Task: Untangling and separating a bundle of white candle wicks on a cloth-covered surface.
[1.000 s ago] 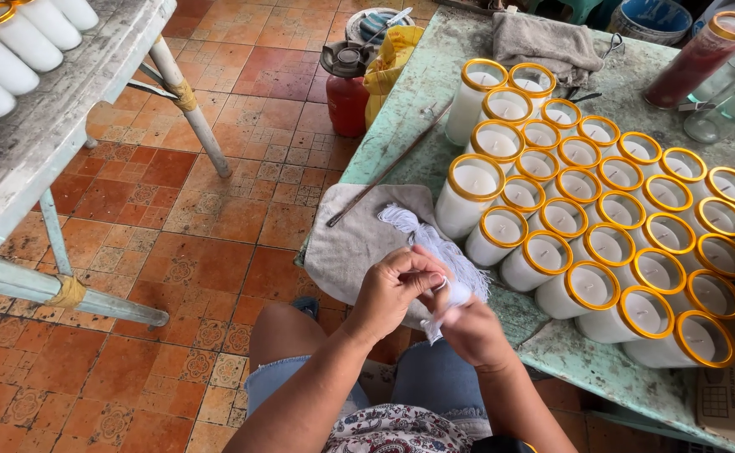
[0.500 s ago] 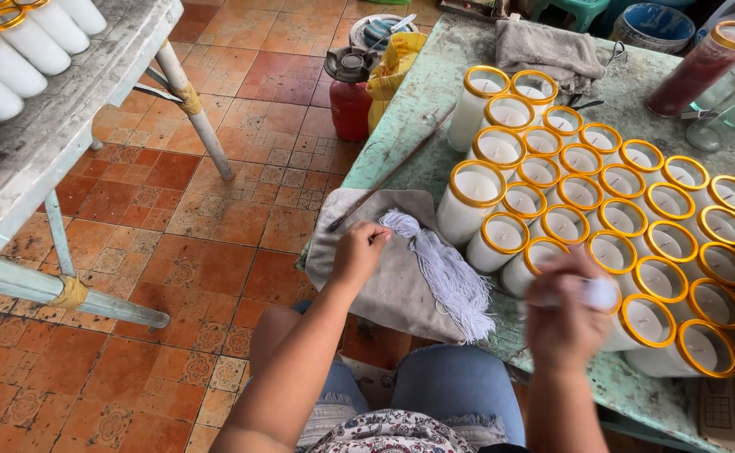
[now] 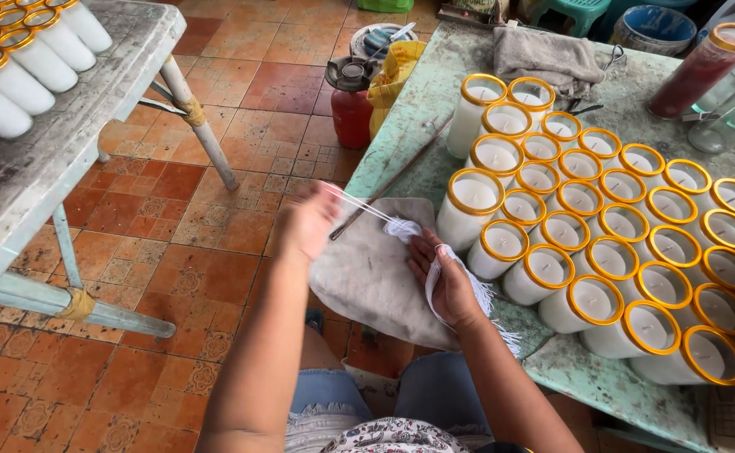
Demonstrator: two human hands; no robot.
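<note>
Since half a second ago the left hand (image 3: 307, 222) has left the grey cloth (image 3: 367, 277) and now sits just left of it, blurred, fingers closed in a pinch on a thin white strand (image 3: 359, 204) stretched taut back to the wick bundle (image 3: 403, 229). The right hand (image 3: 447, 285), which was up over the candle jars (image 3: 602, 243), is now on the cloth's right edge, curled around the bundle with fringe (image 3: 497, 315) trailing over the cloth's lower right corner. Read: one wick is being separated out of the bundle. The bundle lies on the cloth, touching the right hand, just left of the nearest gold-rimmed jar. Hard to make out: left fingertips are smeared by motion, so the pinch is inferred from the taut strand; can't tell if it's one strand or two. The palm hides how much of the bundle is gripped. A thin stick (image 3: 393, 180) runs diagonally above the cloth. The jars furthest from the cloth are cut off at the frame edge.
</note>
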